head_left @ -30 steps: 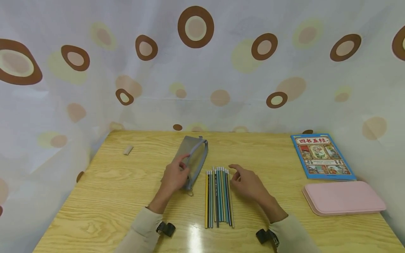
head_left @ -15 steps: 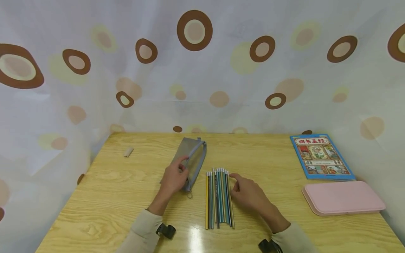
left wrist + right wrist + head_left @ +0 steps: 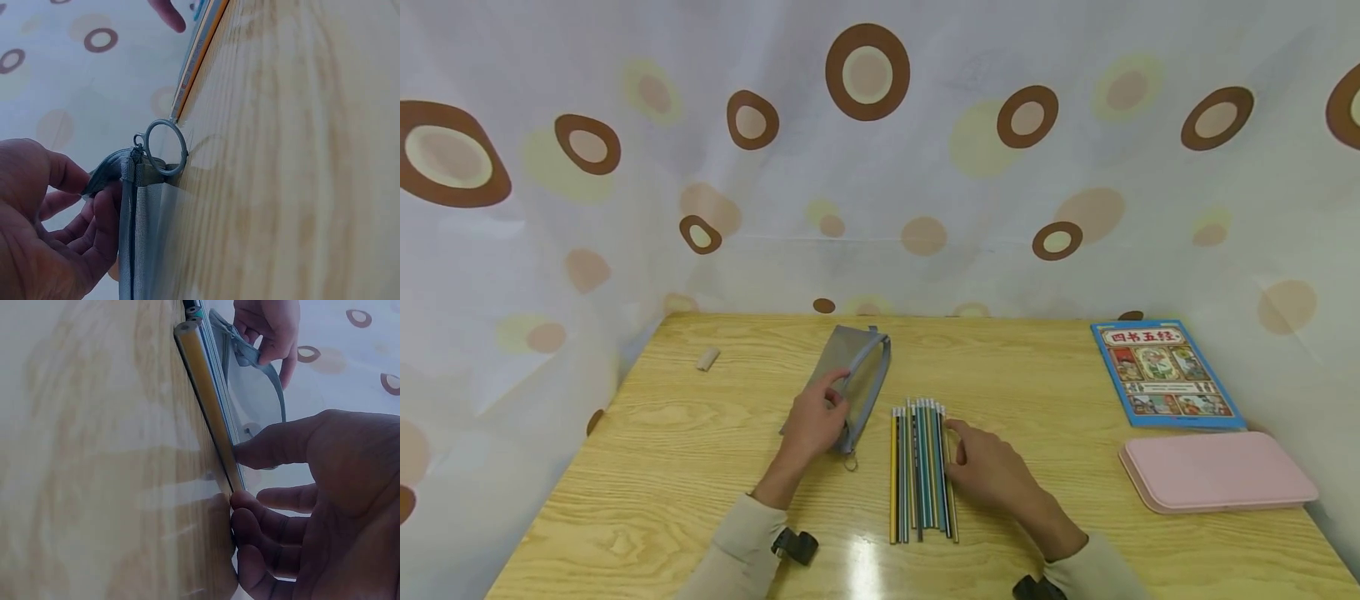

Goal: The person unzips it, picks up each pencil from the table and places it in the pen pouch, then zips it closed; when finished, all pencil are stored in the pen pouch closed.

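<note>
A grey, see-through zip pencil pouch [image 3: 833,354] lies on the table with its zip side open. My left hand [image 3: 811,423] pinches the edge of its opening between thumb and fingers. A ring pull [image 3: 182,153] hangs at the zip's near end. Several pencils [image 3: 917,479] lie side by side to the right of the pouch, ferrule ends away from me. At the right side of that row, my right hand [image 3: 992,468] pinches the outermost pencil [image 3: 209,387] with thumb and fingertips; this pencil still lies along the table.
A small beige eraser-like block [image 3: 707,359] lies at the back left. On the right are a blue-bordered book [image 3: 1167,375] and a pink case [image 3: 1217,471]. A patterned curtain [image 3: 925,167] rises behind the wooden table [image 3: 640,500].
My right hand has come down from beside the pencils' far ends and now holds the outermost pencil. The left hand keeps its hold on the pouch.
</note>
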Demonstrator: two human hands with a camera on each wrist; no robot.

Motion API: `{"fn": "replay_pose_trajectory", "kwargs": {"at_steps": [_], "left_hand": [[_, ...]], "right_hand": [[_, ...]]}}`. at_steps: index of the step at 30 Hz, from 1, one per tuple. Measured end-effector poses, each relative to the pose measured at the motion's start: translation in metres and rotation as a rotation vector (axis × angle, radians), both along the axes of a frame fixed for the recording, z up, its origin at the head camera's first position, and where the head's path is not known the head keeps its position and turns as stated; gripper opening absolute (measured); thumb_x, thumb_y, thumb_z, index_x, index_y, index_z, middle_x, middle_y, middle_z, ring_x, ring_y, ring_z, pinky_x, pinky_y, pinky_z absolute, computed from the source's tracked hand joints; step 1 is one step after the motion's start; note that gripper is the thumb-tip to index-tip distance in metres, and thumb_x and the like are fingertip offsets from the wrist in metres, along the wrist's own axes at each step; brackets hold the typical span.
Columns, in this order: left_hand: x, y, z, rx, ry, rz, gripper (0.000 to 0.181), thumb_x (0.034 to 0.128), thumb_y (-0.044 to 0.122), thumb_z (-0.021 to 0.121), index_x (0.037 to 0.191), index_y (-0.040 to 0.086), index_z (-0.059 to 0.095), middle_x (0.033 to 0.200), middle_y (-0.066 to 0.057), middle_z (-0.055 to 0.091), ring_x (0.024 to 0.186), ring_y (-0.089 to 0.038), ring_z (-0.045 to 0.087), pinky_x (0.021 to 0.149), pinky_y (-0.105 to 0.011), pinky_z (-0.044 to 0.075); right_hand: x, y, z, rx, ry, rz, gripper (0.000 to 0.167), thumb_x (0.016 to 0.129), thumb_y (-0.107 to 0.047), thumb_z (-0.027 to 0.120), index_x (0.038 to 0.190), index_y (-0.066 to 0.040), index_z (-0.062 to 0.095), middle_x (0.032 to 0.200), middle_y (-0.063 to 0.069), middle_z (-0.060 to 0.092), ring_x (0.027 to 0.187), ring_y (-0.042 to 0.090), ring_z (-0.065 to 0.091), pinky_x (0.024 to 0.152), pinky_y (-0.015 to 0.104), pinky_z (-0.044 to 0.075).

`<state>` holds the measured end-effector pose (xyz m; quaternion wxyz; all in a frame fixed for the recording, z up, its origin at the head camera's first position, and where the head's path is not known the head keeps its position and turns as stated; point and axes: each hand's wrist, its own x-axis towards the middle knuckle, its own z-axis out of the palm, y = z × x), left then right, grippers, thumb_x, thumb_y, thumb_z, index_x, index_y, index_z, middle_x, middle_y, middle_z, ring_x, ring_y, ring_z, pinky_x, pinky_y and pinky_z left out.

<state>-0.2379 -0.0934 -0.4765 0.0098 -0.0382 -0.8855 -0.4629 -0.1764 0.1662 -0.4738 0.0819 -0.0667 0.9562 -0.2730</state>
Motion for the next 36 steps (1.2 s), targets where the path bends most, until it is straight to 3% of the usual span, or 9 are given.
{"fn": "replay_pose_trajectory", "kwargs": {"at_steps": [12,14,16,19,23,27,32,36], "left_hand": [[0.0012,0.0023,0.001,-0.004,0.021,-0.01,0.047,0.088,0.011,0.052,0.135,0.019,0.055,0.088,-0.005,0.063,0.048,-0.009,0.047,0.043,-0.022,0.039],[0.0011,0.0023,0.0011,-0.01,0.02,-0.007,0.047,0.088,0.012,0.053,0.135,0.019,0.055,0.088,-0.005,0.063,0.048,-0.009,0.046,0.043,-0.023,0.039],[0.0012,0.0021,0.0008,-0.017,0.017,-0.003,0.047,0.0881,0.012,0.053,0.135,0.019,0.055,0.088,-0.005,0.063,0.048,-0.009,0.047,0.044,-0.023,0.039],[0.0015,0.0015,-0.0001,-0.021,0.011,0.0,0.048,0.0881,0.012,0.053,0.135,0.02,0.055,0.088,-0.005,0.063,0.048,-0.01,0.047,0.044,-0.023,0.039],[0.0014,0.001,-0.0016,-0.027,0.013,0.0,0.048,0.0877,0.012,0.053,0.135,0.019,0.055,0.088,-0.005,0.064,0.048,-0.009,0.047,0.043,-0.023,0.039],[0.0013,0.0008,-0.0017,-0.028,0.016,0.0,0.048,0.0878,0.012,0.053,0.135,0.019,0.055,0.089,-0.005,0.064,0.047,-0.008,0.046,0.042,-0.022,0.038],[0.0008,0.0006,-0.0021,-0.024,0.017,-0.004,0.047,0.0883,0.012,0.053,0.135,0.019,0.055,0.088,-0.005,0.064,0.046,-0.008,0.045,0.042,-0.021,0.037],[0.0007,0.0008,-0.002,-0.026,0.008,0.0,0.047,0.0883,0.013,0.053,0.135,0.02,0.055,0.088,-0.004,0.064,0.047,-0.008,0.045,0.042,-0.022,0.038]], "right_hand": [[0.0067,0.0028,0.0029,0.165,0.006,-0.019,0.064,0.079,-0.014,0.062,0.139,-0.002,0.046,0.065,-0.001,0.053,0.055,0.016,0.045,0.043,0.03,0.03],[0.0077,0.0022,0.0033,0.17,0.009,-0.035,0.052,0.078,-0.013,0.061,0.128,-0.002,0.053,0.064,0.001,0.053,0.054,0.017,0.044,0.042,0.029,0.03],[0.0087,0.0016,0.0036,0.168,0.019,-0.046,0.037,0.076,-0.011,0.06,0.112,-0.003,0.056,0.063,0.002,0.051,0.052,0.016,0.043,0.041,0.029,0.029],[0.0097,0.001,0.0034,0.149,0.015,-0.059,0.032,0.074,-0.01,0.059,0.106,-0.004,0.056,0.062,0.003,0.052,0.049,0.016,0.042,0.04,0.028,0.028],[0.0086,0.0014,0.0031,0.134,0.017,-0.069,0.048,0.074,-0.012,0.062,0.12,0.001,0.058,0.071,0.009,0.062,0.052,0.017,0.048,0.043,0.028,0.034],[0.0052,0.0036,0.003,0.12,0.03,-0.087,0.03,0.074,-0.011,0.062,0.102,0.0,0.065,0.077,0.009,0.064,0.057,0.017,0.05,0.047,0.027,0.038],[0.0018,0.0063,0.0034,0.073,0.026,-0.097,0.006,0.077,-0.009,0.061,0.082,-0.006,0.061,0.066,0.003,0.052,0.054,0.015,0.044,0.046,0.026,0.033],[0.0004,0.0072,0.0035,0.054,0.044,-0.083,0.02,0.079,-0.009,0.061,0.097,-0.002,0.064,0.068,0.001,0.055,0.056,0.013,0.044,0.049,0.026,0.033]]}}
